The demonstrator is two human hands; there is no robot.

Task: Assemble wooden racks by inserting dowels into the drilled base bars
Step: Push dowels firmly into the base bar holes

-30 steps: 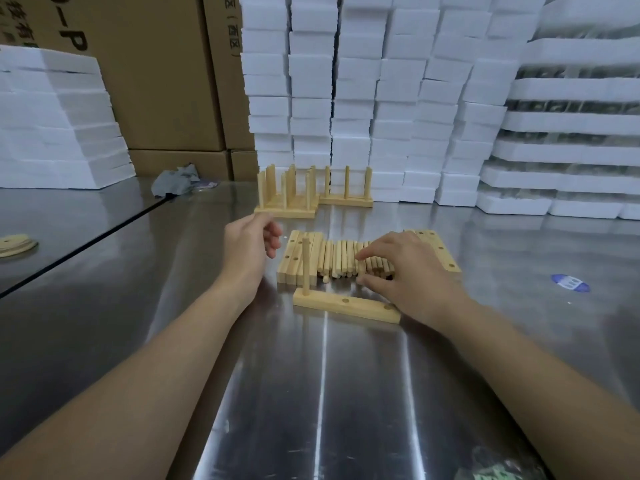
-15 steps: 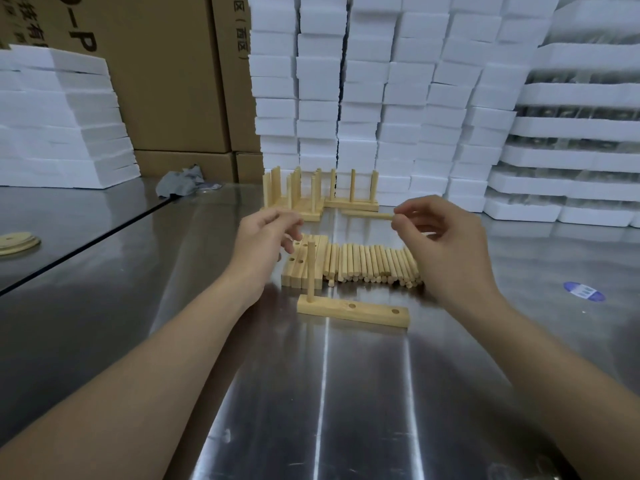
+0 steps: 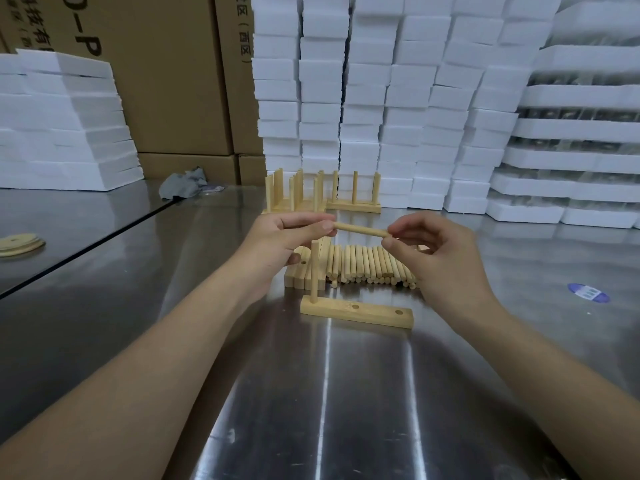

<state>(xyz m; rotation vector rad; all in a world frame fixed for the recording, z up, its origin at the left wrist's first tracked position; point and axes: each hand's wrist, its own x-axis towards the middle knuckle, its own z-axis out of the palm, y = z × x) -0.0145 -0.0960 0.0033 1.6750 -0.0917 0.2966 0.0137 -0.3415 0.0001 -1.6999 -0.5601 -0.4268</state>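
A loose dowel (image 3: 360, 230) lies level in the air between my two hands. My left hand (image 3: 280, 240) pinches its left end and my right hand (image 3: 436, 251) pinches its right end. Below them a wooden base bar (image 3: 367, 315) lies on the steel table with one dowel (image 3: 314, 271) standing upright in its left hole; two holes to the right show open. Behind the bar lies a row of loose dowels (image 3: 367, 265), and spare drilled bars (image 3: 304, 271) sit at its left end, partly hidden by my left hand.
Finished racks (image 3: 353, 197) stand at the back of the steel table (image 3: 346, 393). White foam blocks (image 3: 398, 105) and cardboard boxes (image 3: 166, 81) are stacked behind. A grey rag (image 3: 183, 185), wooden discs (image 3: 20, 242) at far left and a blue sticker (image 3: 588, 292) lie around.
My right hand picked one dowel from the row and lifted it. My left hand came across and took hold of the dowel's other end.
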